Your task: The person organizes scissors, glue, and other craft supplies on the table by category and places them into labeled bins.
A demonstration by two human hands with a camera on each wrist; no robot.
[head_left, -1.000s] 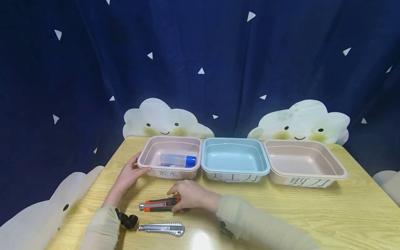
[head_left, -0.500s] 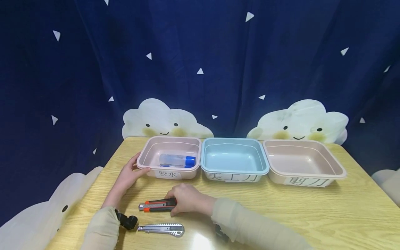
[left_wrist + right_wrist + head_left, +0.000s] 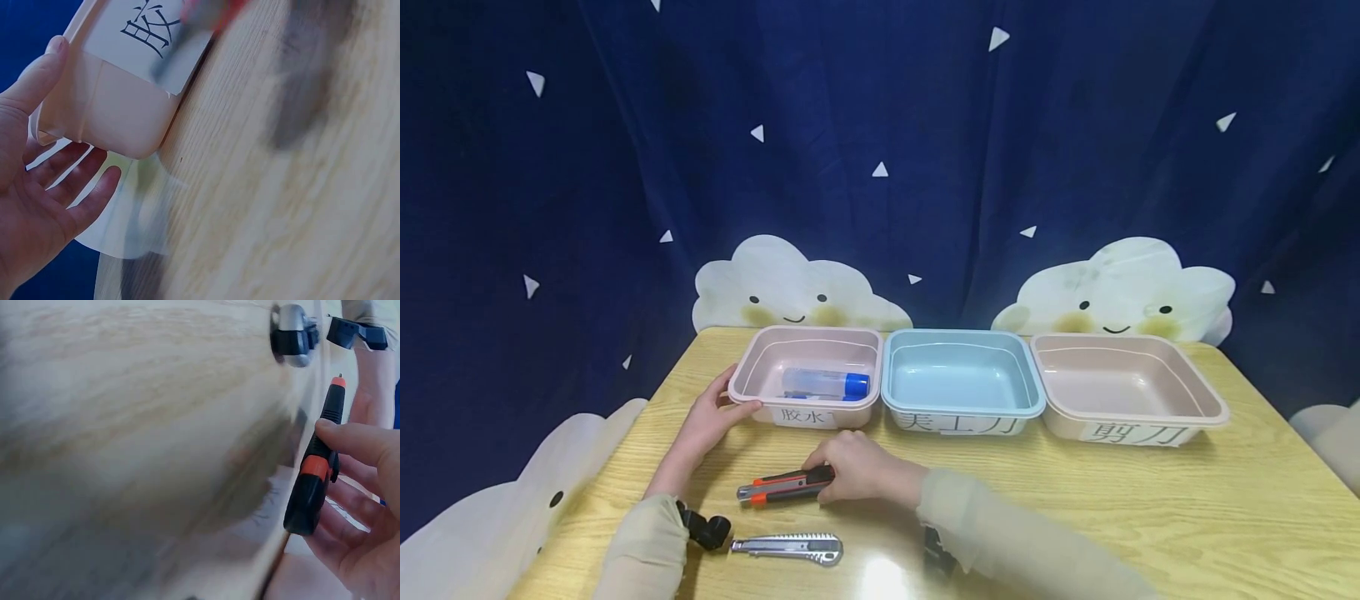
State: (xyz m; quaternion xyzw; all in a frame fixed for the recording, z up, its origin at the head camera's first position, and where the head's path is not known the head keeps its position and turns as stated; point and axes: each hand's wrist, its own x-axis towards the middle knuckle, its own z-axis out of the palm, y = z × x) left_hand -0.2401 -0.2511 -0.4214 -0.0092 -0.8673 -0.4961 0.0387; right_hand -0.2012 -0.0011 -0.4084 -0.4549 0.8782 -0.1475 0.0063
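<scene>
My right hand (image 3: 861, 468) pinches the handle of a black and orange utility knife (image 3: 793, 486) between thumb and fingers. The knife's metal end points left, and in the right wrist view its body (image 3: 312, 478) is held off the table, with a shadow below. My left hand (image 3: 711, 417) holds the near left corner of a pink bin (image 3: 857, 417); its thumb lies at the rim while the other fingers reach round the side. Inside that bin lie clear glue bottles (image 3: 816, 382) with blue caps. A silver utility knife (image 3: 790, 547) rests on the table, nearer the front.
A light blue bin (image 3: 962, 412) and a beige bin (image 3: 1138, 418) stand in a row right of the pink one. Each bin has a paper label with Chinese characters. Behind the wooden table (image 3: 1075, 508) hangs a dark blue curtain (image 3: 835, 75).
The black and orange knife has come up off the table and tilted a little, its handle end higher. My right hand has closed its hold on it. The left hand has stayed put.
</scene>
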